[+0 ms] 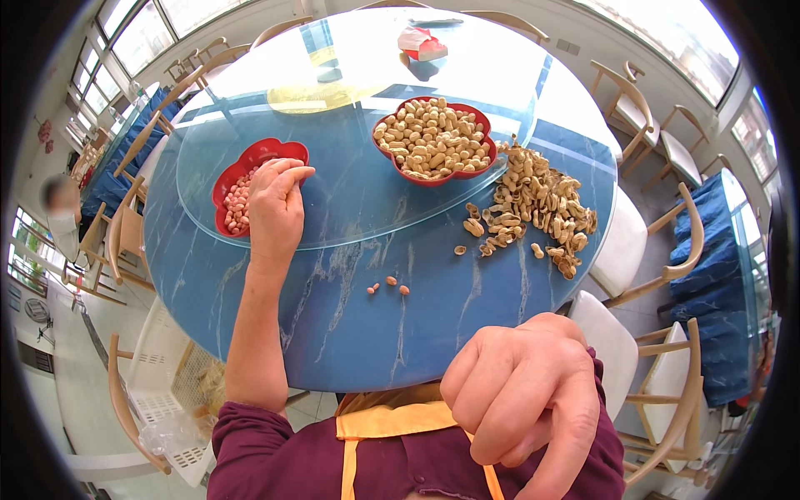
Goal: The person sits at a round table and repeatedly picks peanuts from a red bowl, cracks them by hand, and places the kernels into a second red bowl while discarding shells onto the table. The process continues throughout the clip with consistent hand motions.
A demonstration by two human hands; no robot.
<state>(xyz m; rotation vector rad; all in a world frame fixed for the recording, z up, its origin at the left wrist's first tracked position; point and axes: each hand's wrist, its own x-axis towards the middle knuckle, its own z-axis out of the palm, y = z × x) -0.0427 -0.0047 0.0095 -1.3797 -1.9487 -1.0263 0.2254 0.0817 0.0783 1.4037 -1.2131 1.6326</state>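
Observation:
My left hand is over the right side of a red flower-shaped bowl of shelled pink peanuts. Its fingers are bent and pressed together, and whatever they may hold is hidden. Close to the camera at the lower right, my right hand is raised off the table with its fingers curled in; I cannot see what is inside. Several loose peanut kernels lie on the blue tabletop between the hands. Farther back, a second red bowl is heaped with unshelled peanuts.
A pile of empty peanut shells spreads over the table's right side. The bowls stand on a round glass turntable. A red and white packet lies at the far side. Wooden chairs surround the table, and a white crate stands lower left.

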